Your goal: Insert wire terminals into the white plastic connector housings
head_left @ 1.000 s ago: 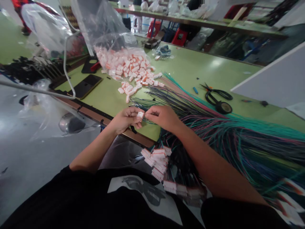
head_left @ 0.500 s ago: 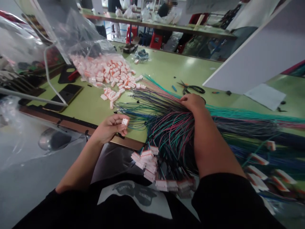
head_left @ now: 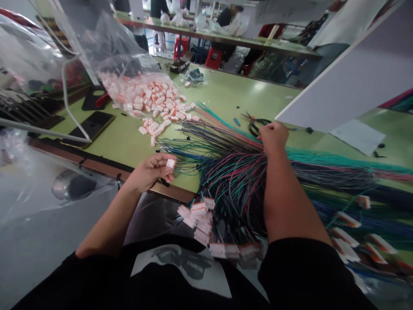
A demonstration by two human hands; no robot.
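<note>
My left hand (head_left: 154, 172) pinches a small white and orange connector housing (head_left: 171, 164) at the table's front edge. Wire tips of the bundle lie just to its right. My right hand (head_left: 274, 137) is closed above the far side of the wire bundle (head_left: 238, 165), close to the black-handled scissors (head_left: 258, 124). Whatever its fingertips hold is too small to make out. Green, red, grey and dark blue wires make up the bundle. From its near side, white connectors (head_left: 201, 215) hang over the table edge at my lap.
Loose connectors (head_left: 158, 101) spill from a clear plastic bag (head_left: 122, 56) at the back left. A phone (head_left: 90, 128) lies left of them. More wired connectors (head_left: 346, 237) are at right, near a white panel (head_left: 348, 73). People are at a far bench (head_left: 251, 42).
My right hand has shifted right and slightly away from me, off the middle of the bundle toward the scissors' handles. The left hand stays nearly in place with the connector housing.
</note>
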